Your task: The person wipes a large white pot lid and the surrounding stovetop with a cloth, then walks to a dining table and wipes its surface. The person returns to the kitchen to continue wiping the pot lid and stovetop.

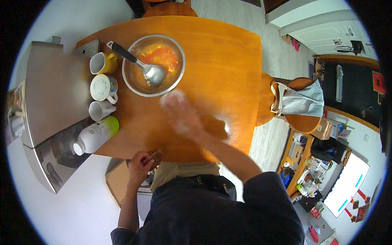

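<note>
My right hand (183, 114) is low over the wooden table, blurred, its fingers by the near rim of a steel bowl (127, 81). A pale patch shows at those fingertips; blur hides whether it is a thing held. Orange-red soup with bits that look like egg and tomato (162, 56) fills part of the bowl. A steel ladle (154, 75) rests in it, its black handle leaning over the left rim. At the table's near edge, my left hand (141, 167) has its fingers curled around a small brownish thing (155, 155), too unclear to name.
Along the table's (220, 70) left side stand a yellow mug (110, 62), a lidded patterned mug (101, 87) and a white mug (99, 111). A white-and-green bottle (95, 136) lies there beside a metallic appliance (58, 92). A chair (301, 122) with a cloth bag (295, 101) stands right.
</note>
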Demonstrator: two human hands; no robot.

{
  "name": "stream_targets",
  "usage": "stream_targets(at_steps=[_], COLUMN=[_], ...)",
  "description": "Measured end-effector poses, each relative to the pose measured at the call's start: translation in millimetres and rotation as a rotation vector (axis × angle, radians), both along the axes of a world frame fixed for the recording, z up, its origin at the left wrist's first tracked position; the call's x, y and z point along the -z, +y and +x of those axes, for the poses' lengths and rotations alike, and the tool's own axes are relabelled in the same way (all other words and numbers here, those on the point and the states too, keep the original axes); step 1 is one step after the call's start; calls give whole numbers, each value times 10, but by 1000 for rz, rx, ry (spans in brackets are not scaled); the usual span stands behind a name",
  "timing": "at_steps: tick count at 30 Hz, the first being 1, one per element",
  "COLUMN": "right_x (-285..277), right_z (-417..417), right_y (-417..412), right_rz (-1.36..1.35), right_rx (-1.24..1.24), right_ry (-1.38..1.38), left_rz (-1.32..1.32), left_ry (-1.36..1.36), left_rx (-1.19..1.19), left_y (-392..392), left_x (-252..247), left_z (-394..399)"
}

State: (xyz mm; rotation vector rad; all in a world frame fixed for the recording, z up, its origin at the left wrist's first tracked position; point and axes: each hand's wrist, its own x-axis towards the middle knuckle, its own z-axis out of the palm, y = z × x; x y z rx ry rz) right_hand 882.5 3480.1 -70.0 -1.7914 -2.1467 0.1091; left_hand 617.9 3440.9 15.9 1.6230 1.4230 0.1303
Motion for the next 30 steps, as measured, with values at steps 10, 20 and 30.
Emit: stream_targets(at_steps=[10,20,30], right_x=[28,63,184], right_z=[-333,2084,3531], right_y=[-1160,-1208,446], right_rz=[-251,-227,201], right_rx=[-400,127,151], right_ry=[238,97,-33], left_rz=[35,-9,12], left_ry=[-11,78,-126], left_rx=[-43,154,319], left_y=[190,456,799], left_x=[-178,87,589], left_z=[-307,749,2160])
